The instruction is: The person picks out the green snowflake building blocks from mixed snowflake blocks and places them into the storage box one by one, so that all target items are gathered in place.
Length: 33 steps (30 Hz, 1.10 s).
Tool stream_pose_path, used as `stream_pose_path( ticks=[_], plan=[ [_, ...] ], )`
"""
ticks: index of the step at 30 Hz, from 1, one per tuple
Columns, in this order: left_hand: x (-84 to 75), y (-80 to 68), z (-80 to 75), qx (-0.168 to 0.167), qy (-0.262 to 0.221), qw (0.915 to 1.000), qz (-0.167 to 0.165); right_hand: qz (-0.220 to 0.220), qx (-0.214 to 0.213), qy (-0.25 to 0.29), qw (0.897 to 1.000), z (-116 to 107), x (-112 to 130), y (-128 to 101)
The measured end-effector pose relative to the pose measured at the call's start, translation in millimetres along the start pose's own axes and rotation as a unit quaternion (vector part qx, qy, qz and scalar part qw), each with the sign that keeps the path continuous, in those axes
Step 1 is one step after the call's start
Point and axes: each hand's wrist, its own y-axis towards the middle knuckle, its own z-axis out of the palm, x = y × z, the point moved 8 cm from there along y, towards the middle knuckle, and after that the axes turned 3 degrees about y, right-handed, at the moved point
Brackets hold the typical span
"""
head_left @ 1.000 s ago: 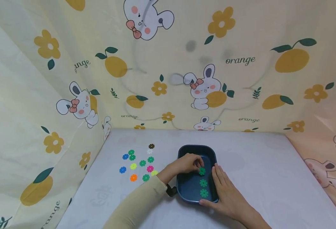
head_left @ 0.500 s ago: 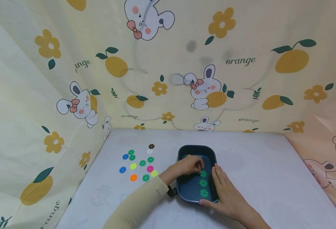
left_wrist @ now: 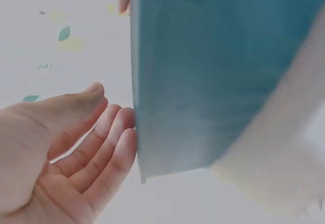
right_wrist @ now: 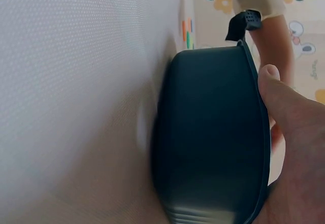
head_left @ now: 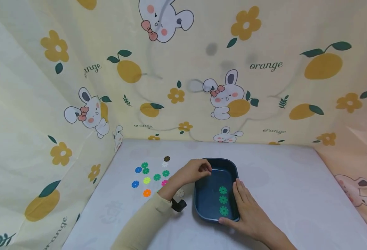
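Loosely curled, the left hand [head_left: 192, 171] fingers [left_wrist: 109, 150] hover empty at the blue tray [head_left: 206, 208] left rim; right hand [head_left: 249, 211] fingers lie straight along its right side. Inside sit three green flower pieces [head_left: 223, 200] on the worktop [head_left: 280, 180].

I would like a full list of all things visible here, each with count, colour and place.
tray: one, dark blue, middle of the table, near the hands.
green flower pieces in tray: three, in a row along its right side.
loose flower pieces: about a dozen, green, blue, yellow, orange, pink, white, brown, on the table left of the tray.
table: one, white.
backdrop cloth: yellow, with rabbits and oranges, behind and at both sides.
left hand: above the tray's left rim, fingers loosely curled, empty.
right hand: flat against the tray's right side.
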Motion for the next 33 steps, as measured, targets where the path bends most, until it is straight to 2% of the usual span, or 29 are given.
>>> stream_pose_path(
  ticks=[3,7,16,20,24,28,33],
  plan=[
    [9.6,-8.4,-14.9,-0.014,-0.001,0.9999,-0.008,0.001,-0.001,-0.001,1.0,-1,0,0],
    [30.2,-20.9,-29.6,-0.027,0.007,0.9992,-0.028,0.004,-0.001,-0.001,1.0,0,-1,0],
    [88.1,-45.2,-56.8,-0.041,0.027,0.9918,-0.118,-0.002,-0.009,-0.002,1.0,-1,-1,-1],
    [113.5,-57.1,-63.0,-0.041,0.025,0.986,-0.16,-0.002,-0.008,0.0,1.0,0,0,0],
    [133.4,-66.9,-64.6,-0.038,0.031,0.9821,-0.182,-0.002,-0.008,-0.001,1.0,1,0,0],
    [146.5,-74.9,-65.1,-0.042,0.044,0.9792,-0.194,-0.005,-0.009,-0.001,1.0,2,0,-1],
    [155.6,-82.7,-64.9,-0.046,0.046,0.9722,-0.225,-0.006,-0.009,-0.001,1.0,2,0,-1]
  ],
)
